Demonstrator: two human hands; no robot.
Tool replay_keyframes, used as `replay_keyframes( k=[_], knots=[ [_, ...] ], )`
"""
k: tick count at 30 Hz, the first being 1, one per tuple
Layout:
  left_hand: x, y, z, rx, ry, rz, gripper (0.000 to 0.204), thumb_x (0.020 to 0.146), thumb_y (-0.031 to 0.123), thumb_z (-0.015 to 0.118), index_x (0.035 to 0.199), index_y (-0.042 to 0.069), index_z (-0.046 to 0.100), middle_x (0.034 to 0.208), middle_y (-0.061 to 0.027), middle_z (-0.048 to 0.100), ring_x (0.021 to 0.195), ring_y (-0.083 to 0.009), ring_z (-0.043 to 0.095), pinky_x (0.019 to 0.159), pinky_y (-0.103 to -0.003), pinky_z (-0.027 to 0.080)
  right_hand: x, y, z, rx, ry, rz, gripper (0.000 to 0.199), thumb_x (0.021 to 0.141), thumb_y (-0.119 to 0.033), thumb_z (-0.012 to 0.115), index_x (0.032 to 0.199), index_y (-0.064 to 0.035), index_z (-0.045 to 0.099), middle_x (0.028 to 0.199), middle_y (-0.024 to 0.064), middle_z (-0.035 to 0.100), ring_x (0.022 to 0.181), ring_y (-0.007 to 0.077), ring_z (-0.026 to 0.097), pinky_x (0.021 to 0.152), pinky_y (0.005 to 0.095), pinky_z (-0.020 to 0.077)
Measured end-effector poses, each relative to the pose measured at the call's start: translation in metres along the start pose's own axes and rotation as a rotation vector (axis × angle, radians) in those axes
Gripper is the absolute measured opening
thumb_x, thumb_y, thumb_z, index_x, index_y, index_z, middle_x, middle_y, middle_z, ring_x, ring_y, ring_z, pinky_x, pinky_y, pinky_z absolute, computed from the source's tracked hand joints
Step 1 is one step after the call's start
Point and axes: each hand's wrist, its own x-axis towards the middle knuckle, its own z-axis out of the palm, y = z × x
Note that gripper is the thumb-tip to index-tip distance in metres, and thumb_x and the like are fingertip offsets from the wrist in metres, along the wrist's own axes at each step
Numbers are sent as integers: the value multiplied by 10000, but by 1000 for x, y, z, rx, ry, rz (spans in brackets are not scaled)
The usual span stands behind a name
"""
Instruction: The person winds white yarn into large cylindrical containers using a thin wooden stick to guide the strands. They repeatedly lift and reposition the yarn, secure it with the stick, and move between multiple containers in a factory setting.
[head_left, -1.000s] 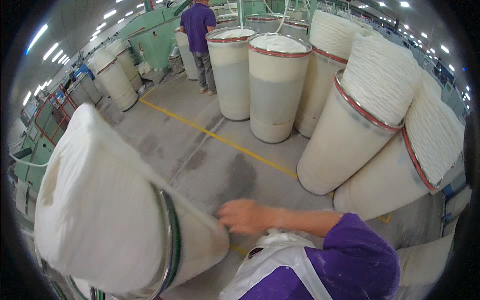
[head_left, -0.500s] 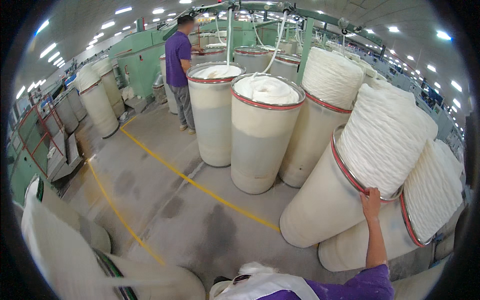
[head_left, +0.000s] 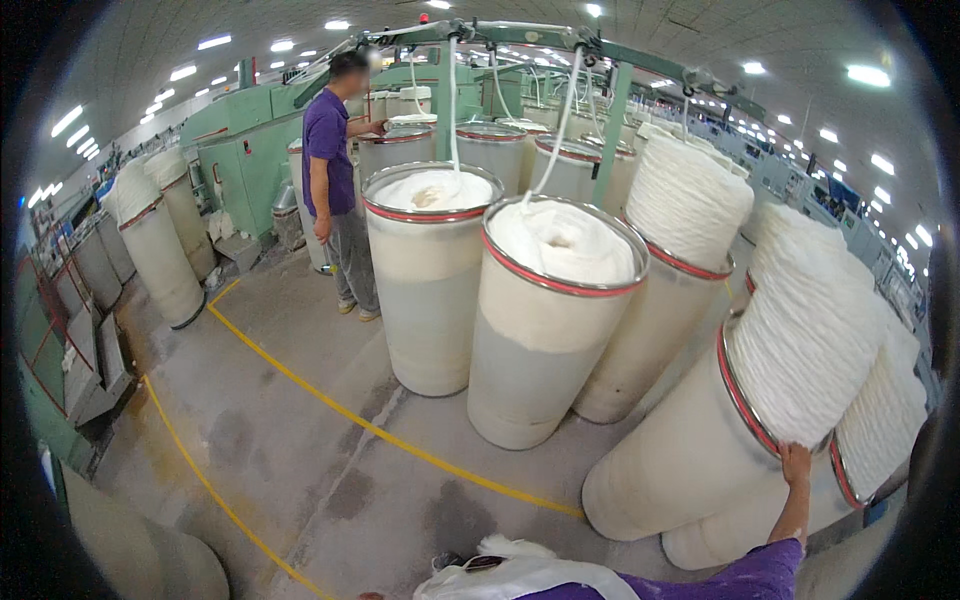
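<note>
A worker's right hand grips the rim of a red-banded sliver can at four o'clock on a mill floor, fingers curled closed over the edge just below a tall stack of coiled white sliver. A sliver of skin at the lower edge, just past six o'clock, may be the left hand; too little shows to tell its grip. The gripped can appears to lean, though the fisheye lens makes its true tilt uncertain. With the stack rising well above the rim, a hard pull at that one point could tip the can or let the coils slump over the side. A second loaded can sits close by, between four and five o'clock; should the two knock, fingers could be pinched or its sliver scuffed. Toward the center, a swing to the left could jolt a standing can and snag the sliver strand feeding it from one o'clock. A co-worker stands well apart at ten o'clock.
</note>
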Motion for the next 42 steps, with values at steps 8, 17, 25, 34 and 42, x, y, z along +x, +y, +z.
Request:
replay_keyframes(
  k=[8, 17, 25, 34, 42],
  knots=[
    [102, 91, -60, -63, -9, -31, 419, 899, 229, 608, 1238, -14, 568, 1050, -155, 666, 857, -238, 682, 706, -357, 534, 17, -127, 11, -161, 69, 310, 627, 978, -537, 370, 869, 12, 652, 873, 255, 656, 858, 412, 624, 790, 532, 456],
    [177, 186, -49, 100, -55, 114, 267, 838, 124, 657, 1049, -40, 648, 961, -129, 693, 820, -223, 686, 688, -333, 573, 118, -306, 28, -214, 142, 326, 664, 993, -537, 337, 716, -15, 639, 726, 231, 651, 713, 378, 649, 676, 505, 494],
    [263, 396, -65, 362, 47, 193, 253, 838, 209, 659, 1039, 58, 685, 1010, -110, 700, 908, -304, 666, 793, -398, 521, 236, -428, 22, 190, -82, 457, 806, 960, -649, 173, 1002, 20, 622, 990, 293, 645, 956, 475, 596, 851, 533, 435],
    [207, 796, -58, 481, 217, 1398, 508, 867, 238, 673, 1311, 59, 503, 1320, -176, 510, 1206, -371, 485, 1000, -436, 410, 294, -539, 5, 328, -142, 542, 865, 930, -702, 166, 1137, 17, 602, 1118, 298, 613, 1095, 476, 546, 944, 502, 397],
    [192, 1021, -37, 916, 115, 2132, 704, 682, 352, 791, 1276, 82, 527, 1411, -119, 457, 1282, -322, 450, 1049, -465, 385, 269, -612, -5, 281, -41, 612, 656, 990, -571, 258, 1086, -26, 611, 1050, 250, 634, 988, 448, 573, 832, 504, 422]
  ],
)
